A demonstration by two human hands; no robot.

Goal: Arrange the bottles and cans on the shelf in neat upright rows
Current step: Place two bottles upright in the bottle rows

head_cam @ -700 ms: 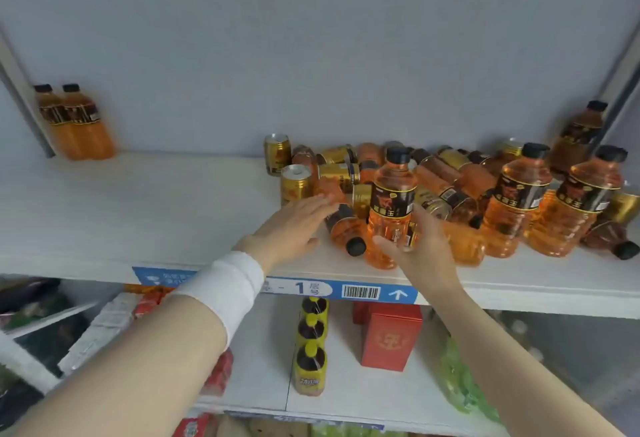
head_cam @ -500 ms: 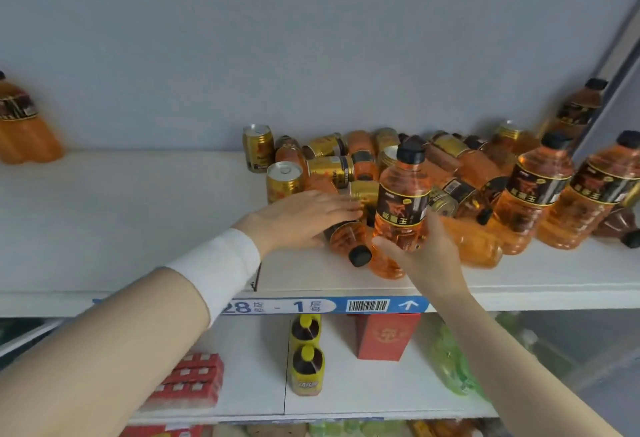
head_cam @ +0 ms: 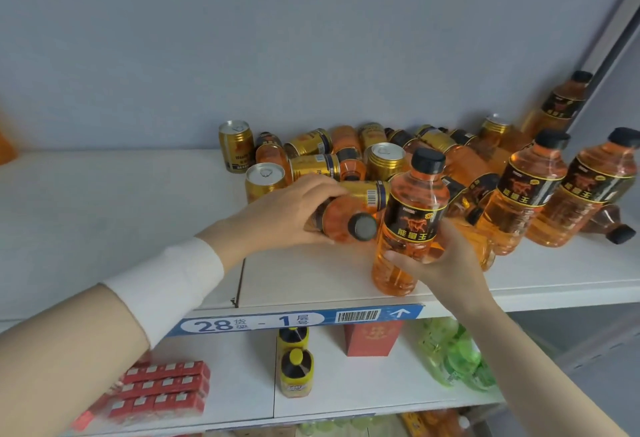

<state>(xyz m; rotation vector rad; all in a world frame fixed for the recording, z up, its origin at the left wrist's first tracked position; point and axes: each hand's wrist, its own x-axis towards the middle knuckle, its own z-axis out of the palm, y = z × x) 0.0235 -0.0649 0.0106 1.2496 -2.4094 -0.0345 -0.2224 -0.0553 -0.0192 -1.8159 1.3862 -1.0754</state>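
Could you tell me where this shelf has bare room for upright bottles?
Bare: the shelf left of the upright cans, and the front strip right of the right hand. Crowded: the heap of cans and bottles beyond the left hand and rightward.

Soft, even light fills the scene, shadows faint; wide-angle distortion bends the shelf (head_cam: 519, 284) edges, and slight blur softens the frame's margins.
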